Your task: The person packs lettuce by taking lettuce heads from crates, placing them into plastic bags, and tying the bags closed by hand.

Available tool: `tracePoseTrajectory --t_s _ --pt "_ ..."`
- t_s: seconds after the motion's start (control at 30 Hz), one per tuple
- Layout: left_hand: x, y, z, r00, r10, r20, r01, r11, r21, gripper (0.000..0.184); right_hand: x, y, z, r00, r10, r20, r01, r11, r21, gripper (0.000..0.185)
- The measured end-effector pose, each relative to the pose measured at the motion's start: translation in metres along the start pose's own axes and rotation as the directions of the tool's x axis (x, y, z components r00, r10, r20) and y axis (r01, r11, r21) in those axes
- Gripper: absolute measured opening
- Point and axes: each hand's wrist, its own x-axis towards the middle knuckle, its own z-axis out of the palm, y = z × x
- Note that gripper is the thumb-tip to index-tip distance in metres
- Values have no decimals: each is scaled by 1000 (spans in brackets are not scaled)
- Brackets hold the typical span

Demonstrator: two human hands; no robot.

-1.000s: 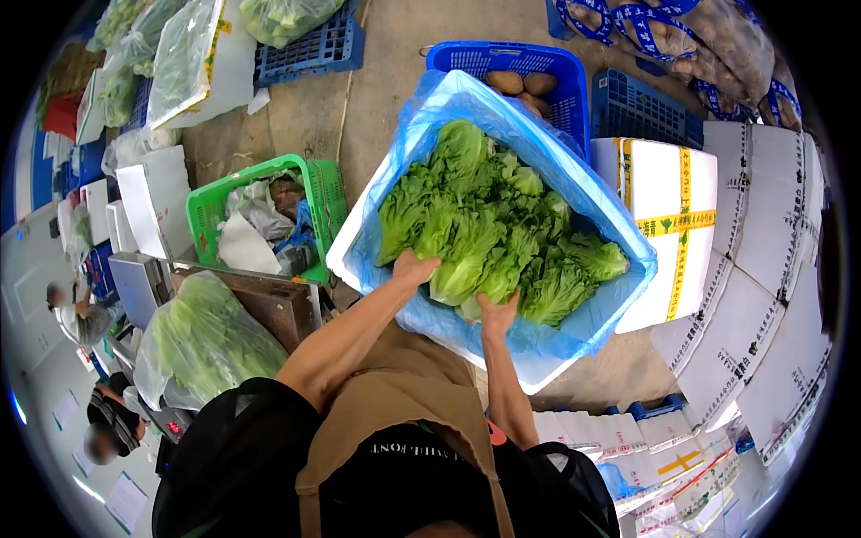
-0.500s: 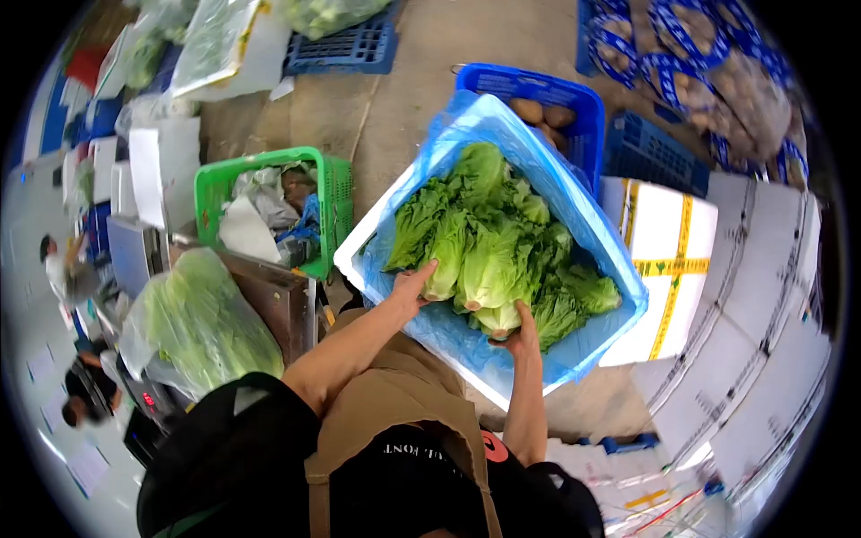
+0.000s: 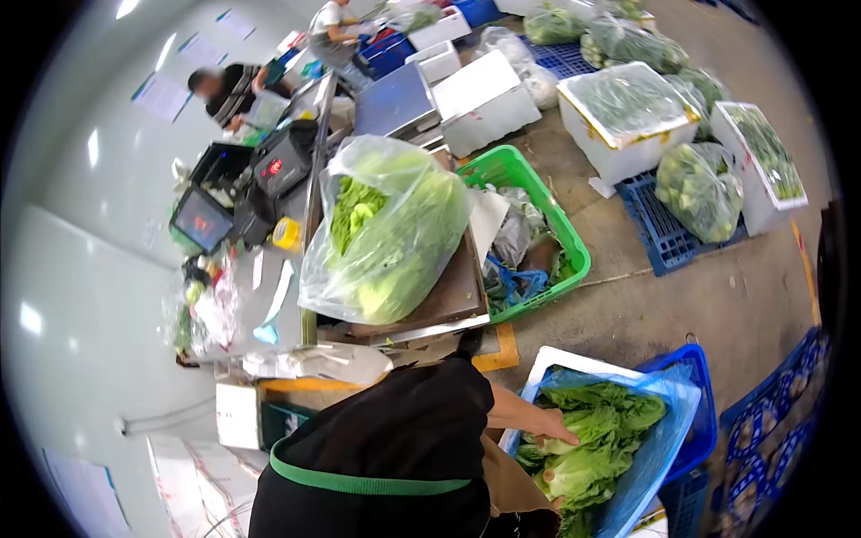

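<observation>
A white foam box [image 3: 581, 360] with a blue plastic liner [image 3: 674, 394] stands at the lower right, holding green leafy lettuce [image 3: 619, 408]. My left hand [image 3: 554, 426] reaches over its near side, fingers closed against the pale stem end of a lettuce. Only a small bit of my right hand [image 3: 557, 504] shows at the lower edge of the lettuce; its other fingers are hidden. A clear plastic bag of lettuce [image 3: 395, 233] lies on the brown platform [image 3: 453, 300] ahead of me.
Beside the platform is a green basket [image 3: 574, 260] with plastic scraps. A blue crate [image 3: 704, 421] adjoins the foam box. Bagged greens [image 3: 700, 188] and foam boxes [image 3: 619, 134] stand farther off. Two people [image 3: 235, 92] [image 3: 336, 40] are at the back left, near a screen [image 3: 204, 220].
The view has swung left, bringing the bagged lettuce and platform to the middle and the foam box to the lower right. My right hand has become mostly hidden.
</observation>
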Motion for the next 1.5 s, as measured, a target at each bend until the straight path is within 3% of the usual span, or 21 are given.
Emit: tracePoseTrajectory --t_s 0.07,0.17,0.27,0.3,0.4,0.47,0.57,0.6,0.7,0.73,0.77,0.83,0.9,1.0,1.1,1.17,1.23,1.27,1.37,1.4,1.5 --pt "-1 -12 -3 997 24 78 -24 1000 6 57 -7 -22 21 986 -153 71 157 986 -49 60" --pt "-113 31 -19 962 273 16 -269 955 -127 80 -34 -66 58 905 -383 186 403 911 -88 60" --pt "-146 42 -51 630 776 -26 -766 617 -179 86 -78 -100 102 765 -567 305 606 794 -45 60" --pt "-176 50 -66 644 757 -109 -765 638 -86 88 -95 -106 118 709 -613 348 659 752 -17 59" --pt "-260 51 -135 417 865 -280 -897 441 25 89 -155 -110 177 507 -714 483 770 627 118 59" --pt "-338 33 -185 231 880 -414 -941 311 136 89 -195 -105 225 346 -749 565 796 553 246 59" --pt "-460 -28 -250 113 767 -631 -849 404 339 87 -254 -79 313 151 -714 683 704 563 433 59" --pt "-489 -53 -270 16 765 -643 -900 291 324 90 -277 -62 350 231 -690 686 583 663 469 57" --pt "-557 -135 -308 -149 573 -806 -910 239 339 86 -345 -7 439 66 -388 919 390 858 334 57" --pt "-569 -161 -323 -206 538 -817 -909 203 363 87 -391 19 463 222 -346 911 414 880 233 62" --pt "-576 -187 -339 -259 502 -825 -905 172 389 87 -381 43 488 60 -223 973 320 928 193 67" --pt "-580 -234 -365 -244 421 -873 -919 186 347 90 -392 100 527 -1 -147 989 415 900 134 77" --pt "-570 -267 -386 -145 371 -917 -951 203 232 94 -387 147 543 -20 -4 1000 286 958 10 84" --pt "-513 -314 -432 43 333 -942 -978 209 30 98 -362 183 533 193 116 974 260 951 -165 79" --pt "-450 -313 -432 288 341 -895 -949 223 -221 101 -312 177 500 276 93 957 303 936 -178 72" --pt "-398 -306 -427 388 447 -806 -919 116 -378 107 -298 162 470 403 31 915 332 926 -178 71" --pt "-358 -300 -422 480 481 -734 -875 203 -439 107 -283 154 446 500 -49 865 365 918 -158 72" --pt "-336 -302 -422 514 385 -767 -837 422 -349 112 -280 149 436 511 -72 856 384 911 -152 72" --pt "-345 -318 -433 570 454 -685 -644 764 -29 114 -258 153 421 499 -151 854 521 839 -156 73" --pt "-394 -309 -427 615 458 -642 -572 820 37 112 -252 160 419 484 -176 857 572 805 -158 74" --pt "-374 -353 -438 556 348 -755 -354 921 164 114 -287 185 432 477 -185 859 638 745 -194 79"
